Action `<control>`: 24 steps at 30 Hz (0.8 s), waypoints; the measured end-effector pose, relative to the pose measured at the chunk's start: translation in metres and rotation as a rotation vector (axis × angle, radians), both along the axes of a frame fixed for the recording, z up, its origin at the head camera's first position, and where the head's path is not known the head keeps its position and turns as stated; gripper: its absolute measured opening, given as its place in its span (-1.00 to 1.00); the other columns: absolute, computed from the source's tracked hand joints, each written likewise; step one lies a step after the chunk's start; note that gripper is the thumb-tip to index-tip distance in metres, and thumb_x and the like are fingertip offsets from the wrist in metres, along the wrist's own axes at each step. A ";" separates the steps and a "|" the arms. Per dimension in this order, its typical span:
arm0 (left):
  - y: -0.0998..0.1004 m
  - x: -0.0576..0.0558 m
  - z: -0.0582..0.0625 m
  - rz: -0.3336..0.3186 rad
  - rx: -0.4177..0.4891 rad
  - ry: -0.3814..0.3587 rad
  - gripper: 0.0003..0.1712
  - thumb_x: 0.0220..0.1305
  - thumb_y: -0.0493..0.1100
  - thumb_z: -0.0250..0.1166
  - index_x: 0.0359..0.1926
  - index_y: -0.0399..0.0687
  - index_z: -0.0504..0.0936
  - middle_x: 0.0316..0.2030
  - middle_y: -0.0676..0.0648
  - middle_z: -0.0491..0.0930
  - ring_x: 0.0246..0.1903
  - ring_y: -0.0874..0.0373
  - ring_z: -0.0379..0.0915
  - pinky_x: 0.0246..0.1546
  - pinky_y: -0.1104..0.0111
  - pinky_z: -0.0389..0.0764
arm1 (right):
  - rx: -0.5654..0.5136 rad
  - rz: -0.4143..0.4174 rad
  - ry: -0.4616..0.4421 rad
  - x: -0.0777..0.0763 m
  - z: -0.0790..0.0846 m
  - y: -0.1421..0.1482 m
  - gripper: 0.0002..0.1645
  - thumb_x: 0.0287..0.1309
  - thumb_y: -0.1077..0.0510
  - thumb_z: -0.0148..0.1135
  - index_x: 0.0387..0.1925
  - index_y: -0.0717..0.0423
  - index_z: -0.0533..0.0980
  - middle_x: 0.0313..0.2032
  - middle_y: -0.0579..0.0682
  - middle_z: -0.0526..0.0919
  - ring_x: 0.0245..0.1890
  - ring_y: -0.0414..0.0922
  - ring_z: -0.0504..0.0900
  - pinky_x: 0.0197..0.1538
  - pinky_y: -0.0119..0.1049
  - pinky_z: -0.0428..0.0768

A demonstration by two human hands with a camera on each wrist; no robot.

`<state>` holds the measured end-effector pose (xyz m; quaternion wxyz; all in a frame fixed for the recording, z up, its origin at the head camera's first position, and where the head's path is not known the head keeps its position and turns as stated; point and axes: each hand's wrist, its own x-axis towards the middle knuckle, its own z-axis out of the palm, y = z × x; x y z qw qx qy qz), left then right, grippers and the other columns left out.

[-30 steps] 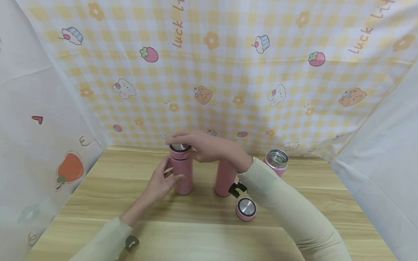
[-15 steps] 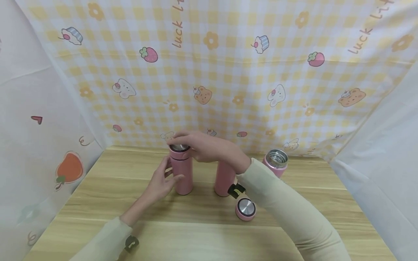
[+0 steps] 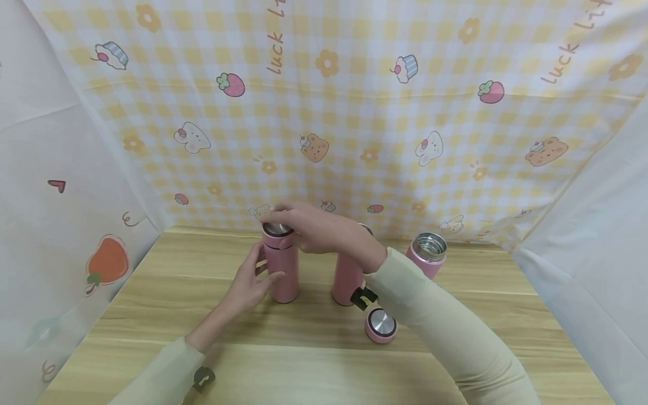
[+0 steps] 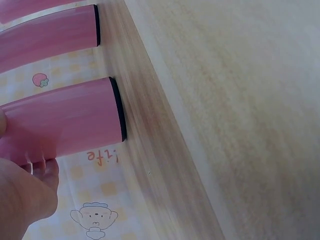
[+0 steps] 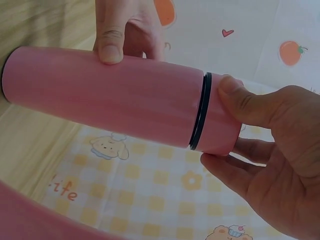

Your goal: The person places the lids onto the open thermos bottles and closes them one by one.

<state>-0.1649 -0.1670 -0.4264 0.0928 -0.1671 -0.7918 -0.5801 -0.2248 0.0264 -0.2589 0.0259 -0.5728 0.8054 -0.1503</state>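
Observation:
A pink thermos bottle (image 3: 283,275) stands upright on the wooden table, its pink lid (image 5: 222,117) with a silver top seated above a dark ring. From the left, my left hand (image 3: 249,282) grips the bottle's body, thumb in front and fingers partly hidden behind. My right hand (image 3: 319,229) holds the lid from above; in the right wrist view the thumb and fingers press on opposite sides of it. Just right of this bottle stands a second pink thermos (image 3: 347,278), its upper part mostly hidden by my right wrist.
A third pink thermos (image 3: 427,259) stands lidless at the right, steel mouth showing. In front of it lies a loose pink lid (image 3: 381,325), silver side up, near my right sleeve (image 3: 445,326). A yellow checked cloth (image 3: 324,112) hangs behind the table (image 3: 283,371).
My right hand has turned slightly on the lid, and its wrist has dropped a little, so the middle thermos's top edge now shows. My left hand has stayed in place.

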 end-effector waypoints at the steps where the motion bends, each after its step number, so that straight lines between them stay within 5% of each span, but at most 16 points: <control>1: 0.000 0.000 0.000 0.000 0.001 0.000 -0.20 0.33 -0.27 0.40 0.46 -0.17 0.20 0.31 -0.22 0.37 0.27 -0.17 0.33 0.28 -0.03 0.45 | -0.003 -0.004 0.000 0.000 0.000 0.000 -0.45 0.32 0.33 0.32 0.32 0.15 0.48 0.15 0.10 0.53 0.10 -0.10 0.50 0.08 -0.46 0.51; 13: 0.000 0.001 0.001 -0.002 -0.010 -0.008 -0.19 0.31 -0.27 0.41 0.46 -0.08 0.19 0.30 -0.13 0.37 0.26 -0.11 0.33 0.28 -0.01 0.46 | -0.023 -0.046 0.092 0.004 -0.001 -0.002 -0.48 0.25 0.10 0.45 0.20 0.10 0.55 -0.02 0.09 0.57 0.01 -0.05 0.50 -0.03 -0.34 0.54; 24: 0.000 0.001 -0.001 -0.019 -0.010 0.006 -0.14 0.31 -0.29 0.40 0.51 0.00 0.14 0.31 -0.11 0.35 0.27 -0.10 0.31 0.29 -0.05 0.43 | -0.039 -0.067 0.179 0.007 -0.007 0.003 -0.46 0.34 -0.02 0.35 0.25 0.08 0.51 -0.02 0.10 0.53 -0.07 -0.06 0.50 -0.08 -0.34 0.55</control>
